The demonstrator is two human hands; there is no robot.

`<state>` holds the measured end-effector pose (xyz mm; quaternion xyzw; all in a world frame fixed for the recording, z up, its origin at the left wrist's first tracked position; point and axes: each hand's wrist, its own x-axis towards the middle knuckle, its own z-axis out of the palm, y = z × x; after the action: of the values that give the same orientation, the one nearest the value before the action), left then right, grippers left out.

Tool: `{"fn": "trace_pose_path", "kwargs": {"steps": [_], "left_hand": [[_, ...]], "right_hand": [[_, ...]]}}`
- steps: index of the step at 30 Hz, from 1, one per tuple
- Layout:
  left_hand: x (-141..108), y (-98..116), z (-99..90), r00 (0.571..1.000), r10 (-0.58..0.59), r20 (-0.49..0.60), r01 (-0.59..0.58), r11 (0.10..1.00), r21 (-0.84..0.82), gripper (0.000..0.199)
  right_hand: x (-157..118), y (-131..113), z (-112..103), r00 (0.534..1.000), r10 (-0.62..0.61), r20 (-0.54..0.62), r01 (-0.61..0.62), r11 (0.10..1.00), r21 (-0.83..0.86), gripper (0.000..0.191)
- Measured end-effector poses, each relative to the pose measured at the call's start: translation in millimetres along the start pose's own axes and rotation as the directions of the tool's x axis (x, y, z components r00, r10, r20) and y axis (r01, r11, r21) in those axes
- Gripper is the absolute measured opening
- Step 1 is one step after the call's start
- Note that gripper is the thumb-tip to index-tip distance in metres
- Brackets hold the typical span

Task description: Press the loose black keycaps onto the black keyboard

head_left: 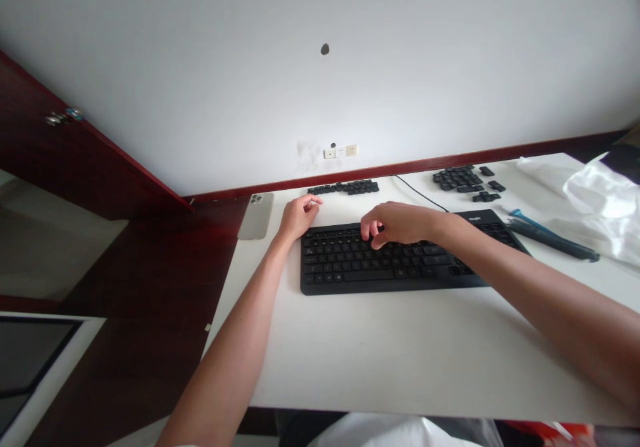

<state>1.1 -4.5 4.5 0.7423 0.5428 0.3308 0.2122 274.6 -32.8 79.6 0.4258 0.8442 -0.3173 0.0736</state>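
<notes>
Lying at the far left of the white desk (260, 347), a pale smartphone (256, 216) rests back-up, its cameras toward the wall, just beside the left hand (299, 216). That hand sits near the keyboard's far left corner, fingers loosely curled and close together, with nothing clearly held. Next comes the black keyboard (340, 274), its long axis running side to side across the desk, right end angled slightly toward the wall. The right hand (397, 224) arches over its upper middle, fingers curled narrowly down to the keys; whether they grip anything cannot be told. Beyond the keyboard lies a row of loose black keycaps (344, 187), then a thin black cable (420, 195) and a second cluster of keycaps (460, 179). Further right, a dark tool with a blue tip (553, 240) lies angled beside the keyboard, near a crumpled white plastic bag (600, 197).
</notes>
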Motion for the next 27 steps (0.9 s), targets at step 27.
{"fn": "trace_pose_path", "kwargs": {"steps": [27], "left_hand": [[2, 1, 2.1, 1.000, 0.004, -0.015, -0.003, 0.999, 0.041, 0.022]], "right_hand": [[14, -29, -24, 0.981, 0.155, 0.120, -0.128, 0.970, -0.205, 0.073]]}}
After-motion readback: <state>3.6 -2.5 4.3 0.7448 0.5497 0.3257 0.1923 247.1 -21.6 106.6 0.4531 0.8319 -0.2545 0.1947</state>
